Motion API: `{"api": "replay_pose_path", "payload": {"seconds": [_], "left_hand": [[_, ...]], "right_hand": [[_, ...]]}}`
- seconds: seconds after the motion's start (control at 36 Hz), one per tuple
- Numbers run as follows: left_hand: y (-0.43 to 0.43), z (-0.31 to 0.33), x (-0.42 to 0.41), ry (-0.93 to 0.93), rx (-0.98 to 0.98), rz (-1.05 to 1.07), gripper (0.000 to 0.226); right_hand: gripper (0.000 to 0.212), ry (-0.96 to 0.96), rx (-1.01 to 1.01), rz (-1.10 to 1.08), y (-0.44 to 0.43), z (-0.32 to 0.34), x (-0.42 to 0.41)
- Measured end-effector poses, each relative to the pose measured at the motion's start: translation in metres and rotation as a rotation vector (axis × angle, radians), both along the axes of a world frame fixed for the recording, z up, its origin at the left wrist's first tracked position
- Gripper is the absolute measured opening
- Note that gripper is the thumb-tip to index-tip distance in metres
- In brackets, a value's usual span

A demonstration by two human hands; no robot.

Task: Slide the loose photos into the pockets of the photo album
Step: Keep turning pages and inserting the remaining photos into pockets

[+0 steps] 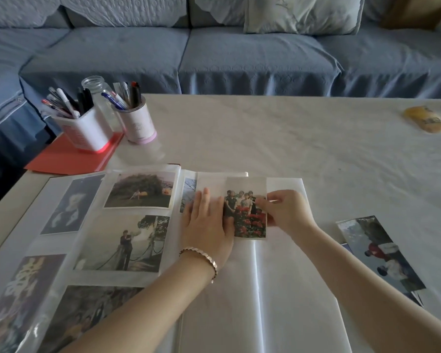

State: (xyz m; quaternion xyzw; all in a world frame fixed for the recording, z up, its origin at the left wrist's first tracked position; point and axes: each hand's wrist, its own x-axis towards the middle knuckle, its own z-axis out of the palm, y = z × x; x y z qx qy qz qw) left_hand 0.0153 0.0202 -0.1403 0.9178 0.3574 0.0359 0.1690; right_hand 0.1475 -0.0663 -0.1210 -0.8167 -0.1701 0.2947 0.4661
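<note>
One group photo (247, 217) on the photo album (265, 289) lay between the hands, long axis pointing away from the person. The left hand (206, 222) pressed flat at its left edge, while the right hand (285, 210) pinched its right edge.

Photo album (265, 289) — near edge off-frame
</note>
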Motion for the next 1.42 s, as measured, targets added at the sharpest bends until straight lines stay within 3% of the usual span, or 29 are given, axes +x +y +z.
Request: {"api": "replay_pose_path", "payload": {"seconds": [0.14,0.31,0.47,0.58,0.69,0.86,1.0,1.11,1.42], "left_hand": [[0.000,0.005,-0.009,-0.066,-0.120,0.028,0.054],[0.009,0.016,-0.013,-0.336,-0.225,0.122,0.063],[0.008,0.021,-0.017,-0.497,-0.511,0.329,0.069],[0.003,0.021,-0.024,-0.493,-0.516,0.297,0.056],[-0.002,0.017,-0.032,-0.453,-0.494,0.265,0.061],[-0.002,0.011,-0.037,-0.482,-0.522,0.251,0.065],[-0.004,0.009,-0.038,-0.526,-0.514,0.248,0.063],[-0.003,0.007,-0.038,-0.526,-0.496,0.231,0.063],[-0.002,0.006,-0.039,-0.489,-0.505,0.226,0.064]], "right_hand": [[0.013,0.090,0.035,0.033,0.014,0.004,-0.009],[0.017,0.411,0.149,0.013,0.013,0.004,-0.013],[0.014,0.486,0.198,-0.103,0.006,0.001,-0.013],[0.019,0.347,0.157,-0.170,0.005,-0.001,-0.019],[0.022,0.120,0.090,-0.221,0.007,-0.007,-0.024],[0.012,0.000,0.086,-0.274,0.011,-0.011,-0.032],[0.035,-0.019,0.040,-0.190,0.013,-0.008,-0.035],[0.016,-0.022,0.021,-0.108,0.011,-0.005,-0.030],[0.015,0.147,0.006,-0.158,0.009,-0.004,-0.021]]}}
